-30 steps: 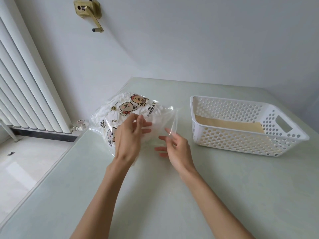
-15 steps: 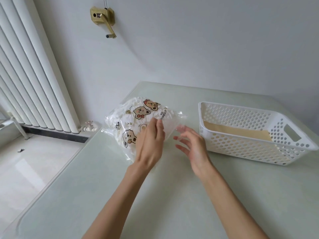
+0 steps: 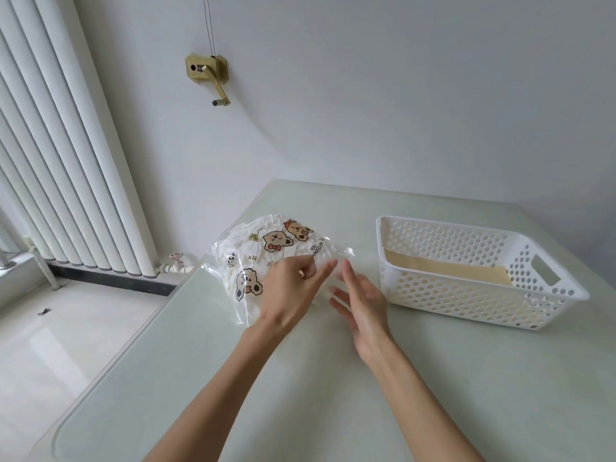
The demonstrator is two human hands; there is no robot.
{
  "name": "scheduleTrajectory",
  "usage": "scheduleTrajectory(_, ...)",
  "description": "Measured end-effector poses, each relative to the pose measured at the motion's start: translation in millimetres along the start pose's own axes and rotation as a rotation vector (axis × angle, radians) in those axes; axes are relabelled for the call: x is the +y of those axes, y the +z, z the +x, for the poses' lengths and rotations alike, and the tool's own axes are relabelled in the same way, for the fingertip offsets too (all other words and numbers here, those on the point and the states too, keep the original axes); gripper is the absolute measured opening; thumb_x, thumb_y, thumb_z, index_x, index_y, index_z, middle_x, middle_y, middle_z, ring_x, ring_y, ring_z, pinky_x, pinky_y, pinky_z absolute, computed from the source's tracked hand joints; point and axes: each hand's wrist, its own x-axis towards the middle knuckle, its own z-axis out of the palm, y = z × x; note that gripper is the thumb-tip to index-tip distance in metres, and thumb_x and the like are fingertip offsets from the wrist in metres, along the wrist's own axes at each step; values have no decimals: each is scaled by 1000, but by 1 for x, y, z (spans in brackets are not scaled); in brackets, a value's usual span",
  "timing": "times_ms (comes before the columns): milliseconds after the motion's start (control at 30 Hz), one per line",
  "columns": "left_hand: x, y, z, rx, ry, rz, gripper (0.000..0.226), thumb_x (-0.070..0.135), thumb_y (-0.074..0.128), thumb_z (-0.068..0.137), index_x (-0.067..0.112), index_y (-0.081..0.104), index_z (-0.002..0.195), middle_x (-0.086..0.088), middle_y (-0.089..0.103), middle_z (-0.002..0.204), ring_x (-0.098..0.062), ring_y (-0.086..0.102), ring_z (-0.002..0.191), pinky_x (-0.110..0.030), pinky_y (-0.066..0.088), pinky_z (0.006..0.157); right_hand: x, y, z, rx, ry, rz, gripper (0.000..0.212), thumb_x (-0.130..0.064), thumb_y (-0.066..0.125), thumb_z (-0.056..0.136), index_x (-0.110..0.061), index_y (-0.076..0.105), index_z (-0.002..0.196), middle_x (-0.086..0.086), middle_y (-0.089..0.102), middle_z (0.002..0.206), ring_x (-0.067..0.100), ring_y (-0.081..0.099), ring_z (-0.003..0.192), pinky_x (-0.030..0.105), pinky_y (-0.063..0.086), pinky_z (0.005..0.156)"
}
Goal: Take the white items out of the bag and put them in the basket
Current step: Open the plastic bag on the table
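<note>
Head view shows a clear plastic bag [image 3: 266,251] printed with cartoon bears lying on the pale green table [image 3: 333,395], near its left edge, with the white items [image 3: 246,243] packed inside it. Just right of the bag stands a white perforated basket [image 3: 546,271] with a tan sheet on its floor and a handle cut-out in its right end. A left hand [image 3: 290,291] lies over the near right part of the bag, its thumb and fingers curled and pinching the clear film at the bag's open edge. A right hand [image 3: 361,303] hovers between bag and basket with fingers straight and spread, fingertips [image 3: 345,265] at the loose film; whether they touch it cannot be told. Behind the table are a white radiator [image 3: 66,161] and a brass crank fitting [image 3: 208,71] on the wall.
</note>
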Motion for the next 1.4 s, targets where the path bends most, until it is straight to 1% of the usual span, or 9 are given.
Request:
scheduleTrajectory(167,-1,1,6,-11,-65,109,55,43,64,87,16,34,50,6,41,48,-18,42,49,-31,36,56,-2,-5,5,21,-93,-99,14,-23,76,80,-12,68,76,-6,67,70,8,65,64,20,52,61)
scheduleTrajectory(267,-7,1,14,70,-154,81,49,51,59,83,9,53,58,-6,64,65,-26,61,63,-37,49,64,-2,-12,5,25,-123,-178,11,-17,76,80,-8,69,78,-4,65,63,7,61,54,16,49,55)
scheduleTrajectory(400,-3,10,19,-75,-291,-196,39,32,63,91,13,43,65,-4,75,77,-16,73,74,-39,58,72,-5,-21,10,25,-10,-34,14,-5,64,89,-11,54,80,2,71,83,4,62,50,13,46,48)
scheduleTrajectory(533,-3,20,12,-101,-209,-60,34,35,60,93,14,42,74,2,75,76,-5,72,70,-38,58,72,-7,-20,14,19,113,97,13,2,55,93,-6,50,84,10,69,83,10,67,59,14,53,57)
scheduleTrajectory(733,2,16,9,-140,-72,125,72,63,67,72,24,46,129,11,72,70,2,65,69,-23,50,69,-13,-18,14,-26,114,14,14,7,55,87,1,55,99,15,69,80,18,69,68,25,58,79)
scheduleTrajectory(833,4,8,12,-280,-24,128,76,71,68,57,29,63,121,13,72,80,5,66,76,-24,54,78,-16,-20,13,-47,60,-135,15,7,52,87,-6,59,90,10,68,83,14,67,72,30,52,94)
scheduleTrajectory(933,3,-1,17,-440,23,117,63,70,76,57,26,73,103,12,72,82,2,66,74,-20,51,71,-19,-20,11,-100,6,-244,13,0,65,85,-11,59,90,4,70,80,9,64,72,18,51,82)
scheduleTrajectory(1100,5,-15,27,-579,-113,-50,17,27,67,88,15,76,97,3,73,78,2,64,68,-14,46,53,-18,-21,7,-218,-129,-372,17,1,66,85,-13,56,88,4,66,76,6,60,61,14,50,70)
scheduleTrajectory(1400,7,9,16,-273,1,315,17,14,61,90,20,75,98,9,73,78,-3,67,71,-20,49,66,-10,-21,10,41,-187,-652,19,-10,63,80,-24,50,79,-5,66,72,17,61,64,22,42,58)
